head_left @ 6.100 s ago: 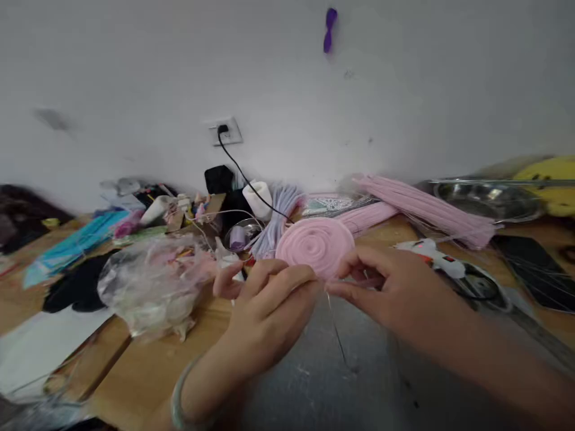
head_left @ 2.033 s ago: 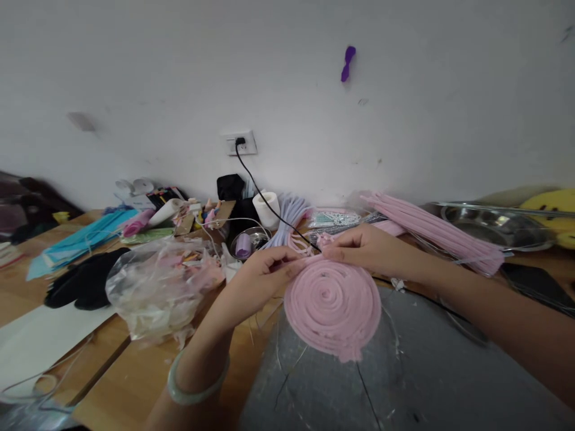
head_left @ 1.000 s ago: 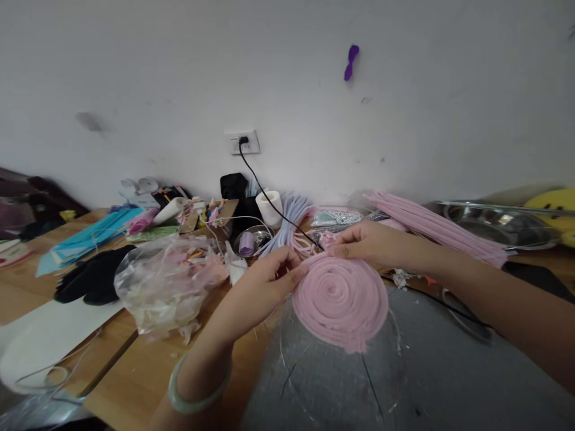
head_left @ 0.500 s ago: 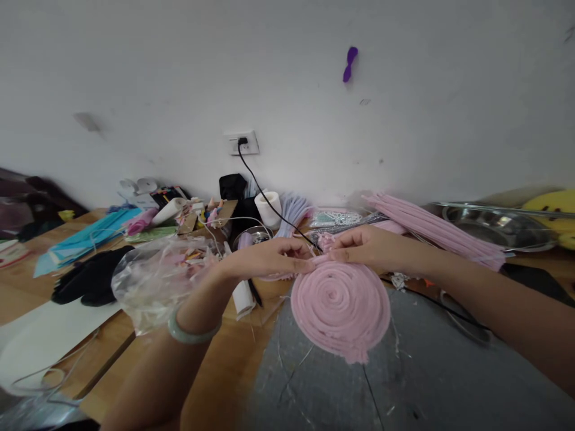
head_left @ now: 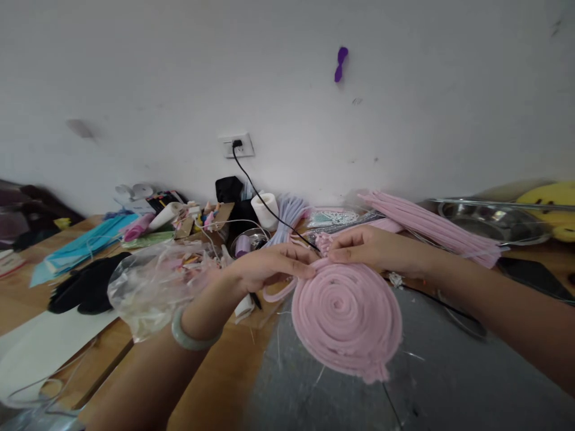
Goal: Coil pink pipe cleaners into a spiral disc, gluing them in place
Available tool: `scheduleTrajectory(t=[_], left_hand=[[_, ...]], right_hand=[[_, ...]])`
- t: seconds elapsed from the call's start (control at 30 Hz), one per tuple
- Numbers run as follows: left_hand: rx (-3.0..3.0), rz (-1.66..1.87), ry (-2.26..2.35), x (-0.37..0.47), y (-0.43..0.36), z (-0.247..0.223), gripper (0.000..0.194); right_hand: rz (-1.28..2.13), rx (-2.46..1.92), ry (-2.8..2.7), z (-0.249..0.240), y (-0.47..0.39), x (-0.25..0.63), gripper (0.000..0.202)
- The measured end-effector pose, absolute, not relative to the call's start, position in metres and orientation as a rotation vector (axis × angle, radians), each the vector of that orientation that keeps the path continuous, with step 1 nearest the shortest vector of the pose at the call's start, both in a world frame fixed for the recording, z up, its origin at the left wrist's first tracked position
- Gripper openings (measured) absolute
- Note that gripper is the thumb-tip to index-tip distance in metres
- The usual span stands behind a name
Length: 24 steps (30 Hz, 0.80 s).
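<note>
At far left, well apart from your fingers, paper (head_left: 49, 350) lies on the bench (head_left: 224, 374), with a black cloth (head_left: 90, 284) at its far edge. Nearer, just left of your left fingers, sits a clear bag (head_left: 157, 299); your forearm passes in front of part of it.

Your left hand (head_left: 272, 264) is closed in a pinch, thumb and fingers on the upper rim of the pink coil (head_left: 345, 320). A loose strand (head_left: 279, 293) loops just below these fingers; where it joins the coil, if it does, is hidden. Lilac stems (head_left: 290, 215) lie behind them.

The coil hangs on the near side of both sets of fingers, its spiral face toward you, over a grey mat (head_left: 296, 392); contact with the mat cannot be told. Your right hand (head_left: 375, 248) pinches the same rim, its fingers just beside the left ones.

Beyond and right of your right fingers lie pink stems (head_left: 431, 224), then a metal bowl (head_left: 498, 221).

The step in hand appears to be pressing strand to rim; the next move calls for one steadying pinch while the other guides the strand along the edge.
</note>
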<state>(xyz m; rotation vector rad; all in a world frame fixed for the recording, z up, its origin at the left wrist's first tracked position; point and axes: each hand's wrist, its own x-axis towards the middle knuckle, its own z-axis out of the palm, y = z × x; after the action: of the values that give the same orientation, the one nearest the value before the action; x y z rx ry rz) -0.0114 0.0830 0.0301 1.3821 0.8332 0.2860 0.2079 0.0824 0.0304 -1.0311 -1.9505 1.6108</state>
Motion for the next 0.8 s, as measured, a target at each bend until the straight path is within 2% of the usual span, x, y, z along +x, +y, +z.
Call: scheduleTrajectory(t=[0.27,0.47,0.63,0.8], left_hand=[[1.236,0.493,0.893,-0.004,0.056,0.020,0.032],[1.314,0.566,0.891,-0.005,0.048,0.014,0.031],[1.412,0.612,0.931,-0.002,0.046,0.011,0.032],[1.640,0.500,0.978,-0.010,0.047,0.027,0.026]], right_hand=[[1.749,-1.018,-1.847,0.028,0.077,0.205,0.031],[1.839,-0.979,-1.862,0.027,0.073,0.202,0.038],[1.750,-0.997,-1.906,0.025,0.073,0.204,0.040],[1.493,-1.090,-2.102,0.020,0.075,0.207,0.042]])
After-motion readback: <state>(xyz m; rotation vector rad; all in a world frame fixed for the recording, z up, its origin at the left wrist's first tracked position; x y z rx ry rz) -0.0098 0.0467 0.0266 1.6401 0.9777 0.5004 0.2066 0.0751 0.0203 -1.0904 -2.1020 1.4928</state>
